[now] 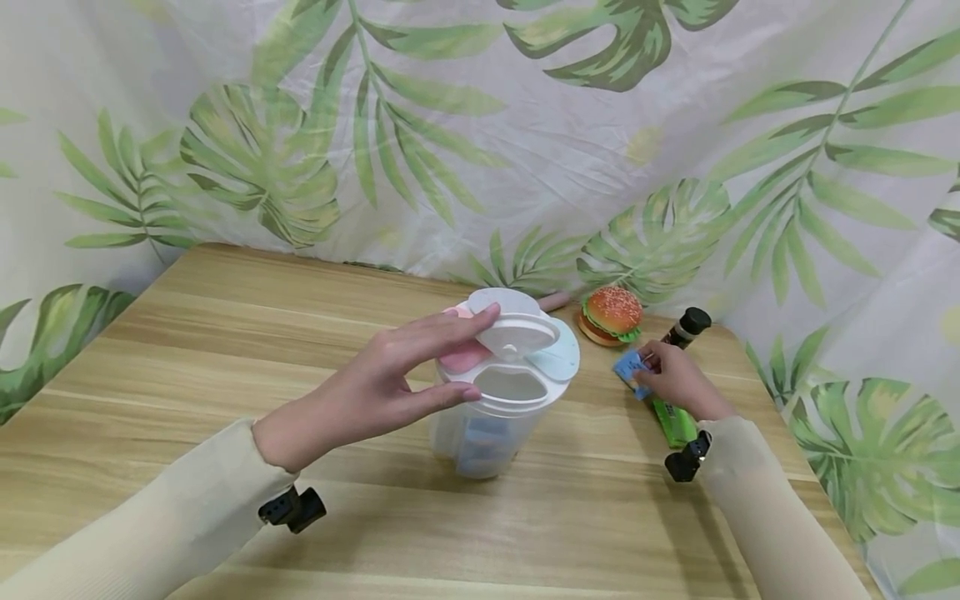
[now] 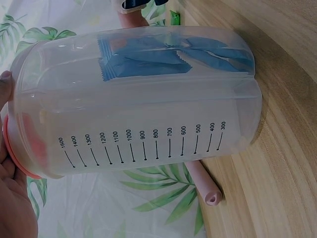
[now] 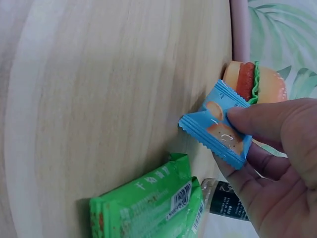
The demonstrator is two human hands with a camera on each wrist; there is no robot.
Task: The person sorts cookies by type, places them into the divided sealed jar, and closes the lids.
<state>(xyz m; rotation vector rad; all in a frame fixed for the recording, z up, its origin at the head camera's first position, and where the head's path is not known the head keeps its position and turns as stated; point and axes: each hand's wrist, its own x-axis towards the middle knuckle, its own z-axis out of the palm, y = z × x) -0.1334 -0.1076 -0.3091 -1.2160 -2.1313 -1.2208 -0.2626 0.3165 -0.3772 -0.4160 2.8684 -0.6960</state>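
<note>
A clear plastic storage container (image 2: 148, 109) with a multi-coloured lid stands upright on the wooden table. Several blue snack packets (image 2: 143, 62) lie inside it, at the bottom of one compartment. My left hand (image 1: 382, 367) grips the lid, its thumb at the near rim and a finger beside the raised white flap (image 1: 517, 336). Below that flap the compartment's opening (image 1: 512, 384) is uncovered. To the right, my right hand (image 1: 678, 379) pinches a small blue biscuit packet (image 3: 218, 124) between thumb and fingers. A green snack packet (image 3: 148, 198) lies on the table beneath that hand.
Behind the right hand sit a toy hamburger (image 1: 611, 315) and a black-capped bottle (image 1: 688, 327). A pink rolled object (image 2: 203, 183) lies behind the container. Leaf-patterned cloth (image 1: 420, 125) hangs along the back of the wooden table (image 1: 225, 350).
</note>
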